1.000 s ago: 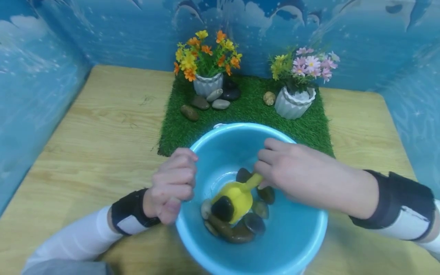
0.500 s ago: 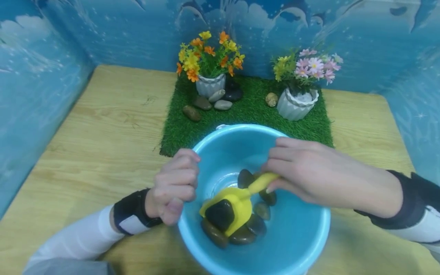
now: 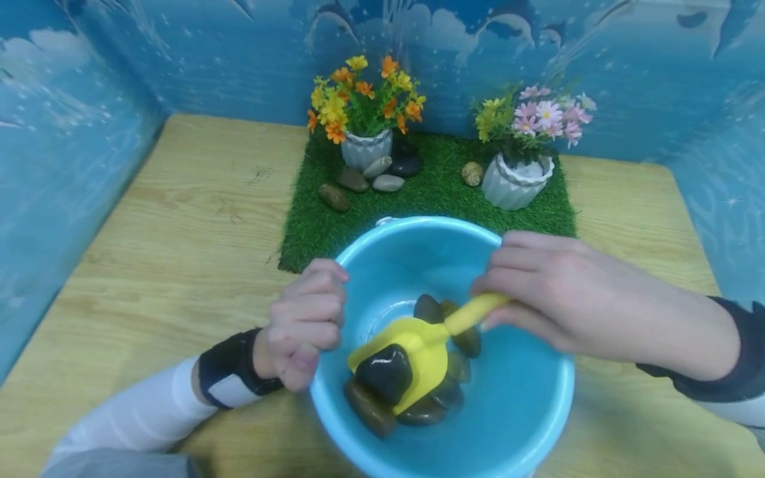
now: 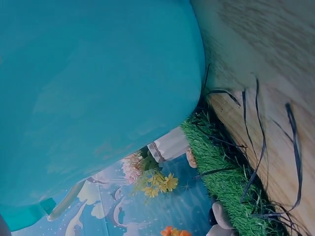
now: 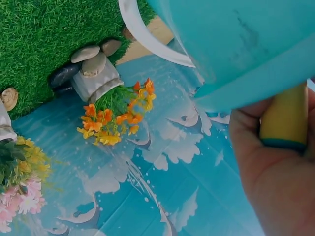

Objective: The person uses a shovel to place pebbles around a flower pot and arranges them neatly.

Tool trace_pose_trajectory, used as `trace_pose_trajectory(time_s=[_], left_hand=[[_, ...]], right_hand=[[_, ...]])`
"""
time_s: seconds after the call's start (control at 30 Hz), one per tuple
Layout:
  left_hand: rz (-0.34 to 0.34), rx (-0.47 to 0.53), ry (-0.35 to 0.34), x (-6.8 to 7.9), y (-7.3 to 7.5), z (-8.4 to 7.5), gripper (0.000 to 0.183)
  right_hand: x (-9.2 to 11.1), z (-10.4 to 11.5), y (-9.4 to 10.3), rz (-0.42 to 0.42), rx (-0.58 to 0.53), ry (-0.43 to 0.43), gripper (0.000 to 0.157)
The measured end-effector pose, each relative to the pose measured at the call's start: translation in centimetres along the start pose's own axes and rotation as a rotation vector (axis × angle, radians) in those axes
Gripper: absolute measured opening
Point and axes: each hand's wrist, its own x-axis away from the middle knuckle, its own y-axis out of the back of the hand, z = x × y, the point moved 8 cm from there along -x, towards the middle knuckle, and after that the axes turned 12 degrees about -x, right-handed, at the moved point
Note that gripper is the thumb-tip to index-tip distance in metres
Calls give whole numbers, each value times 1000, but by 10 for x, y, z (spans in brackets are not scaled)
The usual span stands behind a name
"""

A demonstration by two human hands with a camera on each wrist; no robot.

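Observation:
A light-blue bucket [image 3: 508, 425] with smooth stones at its bottom stands in front in the head view. My left hand [image 3: 307, 318] grips its left rim with curled fingers. By its handle, my right hand [image 3: 544, 285] holds a yellow toy shovel [image 3: 433, 358] inside the bucket. One dark wet stone [image 3: 385, 372] lies on the shovel's blade. Around and under the blade are several stones, among them a brown stone [image 3: 369, 406]. The right wrist view shows my right hand [image 5: 275, 177] around the yellow handle [image 5: 285, 118], beside the bucket rim. The left wrist view is mostly the bucket's outer wall [image 4: 98, 88].
Behind the bucket lies a green turf mat [image 3: 442, 202]. On it stand a pot of orange and yellow flowers [image 3: 366, 149], a pot of pink flowers [image 3: 516, 182], several loose stones [image 3: 352, 179] and a patterned round stone [image 3: 471, 174]. Blue printed walls [image 3: 239, 66] enclose the wooden table [image 3: 179, 232].
My right hand has moved right and drawn back, carrying the shovel's handle with it. The dark stone now sits further onto the blade. My left hand keeps its place at the rim.

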Motion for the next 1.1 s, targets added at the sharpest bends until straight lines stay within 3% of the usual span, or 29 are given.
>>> trace_pose_trajectory(time_s=[0.27, 0.43, 0.73, 0.9, 1.1], left_hand=[[-3, 4, -5, 0, -1, 0, 52], [5, 7, 1, -1, 0, 0, 52], [-21, 6, 0, -4, 1, -1, 51], [-23, 13, 0, -2, 1, 0, 51], [-23, 13, -4, -1, 0, 0, 51]], right_hand=[[9, -6, 13, -20, 14, -14, 27], [14, -12, 21, -30, -42, -32, 17], [33, -31, 38, -93, -62, -152, 33], [48, -55, 52, -196, 61, -284, 28], [64, -86, 64, -325, 122, -559, 20]])
